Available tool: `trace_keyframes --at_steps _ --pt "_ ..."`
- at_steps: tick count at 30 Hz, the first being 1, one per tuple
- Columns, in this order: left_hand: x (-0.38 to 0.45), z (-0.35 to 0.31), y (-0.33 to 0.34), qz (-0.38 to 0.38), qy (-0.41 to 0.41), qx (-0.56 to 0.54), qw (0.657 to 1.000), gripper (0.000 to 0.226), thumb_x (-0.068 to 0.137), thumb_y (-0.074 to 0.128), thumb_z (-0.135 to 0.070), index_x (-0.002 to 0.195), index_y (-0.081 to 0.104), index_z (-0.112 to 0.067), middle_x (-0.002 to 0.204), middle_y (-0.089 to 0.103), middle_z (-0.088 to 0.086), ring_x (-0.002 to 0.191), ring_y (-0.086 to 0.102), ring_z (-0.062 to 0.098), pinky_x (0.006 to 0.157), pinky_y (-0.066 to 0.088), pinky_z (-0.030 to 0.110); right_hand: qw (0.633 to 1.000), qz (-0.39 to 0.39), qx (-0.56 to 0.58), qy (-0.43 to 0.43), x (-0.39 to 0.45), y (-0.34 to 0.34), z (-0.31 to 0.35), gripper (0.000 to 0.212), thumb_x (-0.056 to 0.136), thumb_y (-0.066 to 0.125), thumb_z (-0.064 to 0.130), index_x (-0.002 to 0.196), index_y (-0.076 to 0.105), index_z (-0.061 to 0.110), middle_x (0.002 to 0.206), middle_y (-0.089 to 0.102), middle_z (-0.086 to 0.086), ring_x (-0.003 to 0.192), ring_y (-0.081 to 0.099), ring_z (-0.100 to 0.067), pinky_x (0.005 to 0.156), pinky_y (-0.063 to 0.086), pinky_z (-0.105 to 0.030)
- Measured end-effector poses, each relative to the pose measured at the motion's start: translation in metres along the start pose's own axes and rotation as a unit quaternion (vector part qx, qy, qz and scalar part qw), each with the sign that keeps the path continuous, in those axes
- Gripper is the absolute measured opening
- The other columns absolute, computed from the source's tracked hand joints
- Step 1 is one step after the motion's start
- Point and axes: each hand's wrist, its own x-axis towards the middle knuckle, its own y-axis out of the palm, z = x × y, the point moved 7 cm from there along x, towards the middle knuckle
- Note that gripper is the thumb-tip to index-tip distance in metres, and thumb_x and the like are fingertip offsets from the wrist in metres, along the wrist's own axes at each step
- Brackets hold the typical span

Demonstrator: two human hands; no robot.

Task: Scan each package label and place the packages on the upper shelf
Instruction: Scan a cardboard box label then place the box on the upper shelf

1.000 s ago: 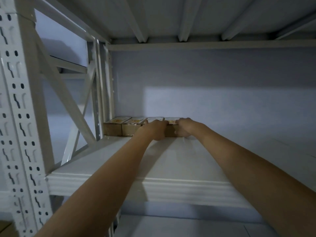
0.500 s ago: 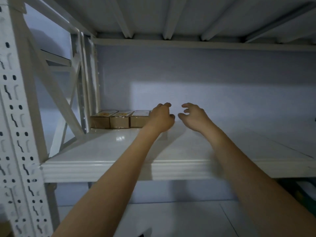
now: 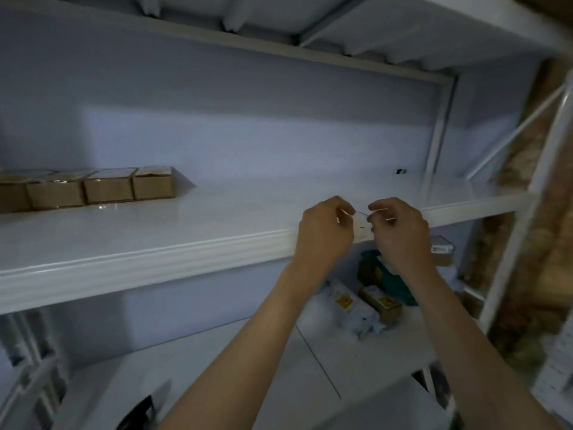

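Note:
Several brown cardboard packages (image 3: 108,189) stand in a row at the back left of the white upper shelf (image 3: 186,249). My left hand (image 3: 325,231) and my right hand (image 3: 400,231) hover side by side in front of the shelf's front edge, well to the right of the row. Their fingers are loosely curled toward each other, and I see nothing held in either. On the lower shelf under my hands lie more packages: a white bag (image 3: 350,308), a brown box with a yellow label (image 3: 379,305) and a teal box (image 3: 381,274).
White steel uprights (image 3: 524,218) and a diagonal brace frame the rack's right end, with a rough brick wall behind. Another small box (image 3: 441,251) sits on the lower shelf at the right. A dark object (image 3: 136,414) shows at the bottom edge.
Both hands let go of the last box in the row and drew back to the shelf's front edge. My view swung right and down, bringing the lower shelf's packages into sight.

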Motion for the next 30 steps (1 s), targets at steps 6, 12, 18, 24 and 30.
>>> trace_keyframes --at_steps 6,12,18,24,30 --pt "-0.045 0.003 0.166 0.161 -0.048 0.059 0.984 0.024 0.09 0.045 -0.002 0.087 0.068 -0.007 0.094 0.072 0.01 0.08 0.059 0.019 0.071 0.046 0.032 0.993 0.025 -0.033 0.108 -0.016 -0.053 -0.142 0.022 0.095 0.052 0.005 0.098 0.073 0.002 0.091 0.066 -0.007 0.087 0.06 -0.022 0.077 0.037 -0.017" --pt "-0.067 0.072 0.279 0.194 -0.304 -0.081 0.929 0.017 0.09 0.051 -0.002 0.088 0.066 -0.007 0.089 0.062 0.019 0.083 0.059 0.024 0.07 0.044 0.03 0.949 0.139 0.016 0.281 -0.026 -0.055 -0.302 0.027 0.101 0.049 0.012 0.119 0.067 0.005 0.117 0.067 -0.018 0.1 0.064 -0.033 0.08 0.052 -0.039" --pt "-0.087 0.132 0.339 0.159 -0.478 -0.143 0.852 0.019 0.096 0.054 -0.016 0.078 0.055 -0.012 0.099 0.063 0.019 0.08 0.057 0.03 0.074 0.051 0.038 0.869 0.161 0.108 0.456 -0.037 -0.024 -0.392 0.031 0.1 0.05 0.014 0.125 0.059 -0.001 0.117 0.063 -0.031 0.089 0.065 -0.038 0.095 0.051 -0.061" --pt "-0.087 0.179 0.394 0.144 -0.564 -0.199 0.788 0.024 0.096 0.058 -0.019 0.113 0.054 -0.003 0.109 0.063 0.019 0.084 0.057 0.031 0.079 0.049 0.037 0.807 0.187 0.148 0.541 -0.025 0.022 -0.452 0.03 0.101 0.052 0.011 0.127 0.06 -0.001 0.129 0.059 -0.025 0.114 0.061 -0.038 0.104 0.05 -0.052" --pt "-0.06 0.228 0.445 0.121 -0.612 -0.224 0.749 0.01 0.097 0.055 -0.009 0.104 0.054 -0.002 0.113 0.058 0.02 0.089 0.055 0.032 0.074 0.05 0.037 0.78 0.198 0.174 0.568 -0.002 0.064 -0.498 0.037 0.102 0.051 0.014 0.137 0.05 0.003 0.125 0.053 -0.015 0.119 0.054 -0.034 0.104 0.046 -0.044"
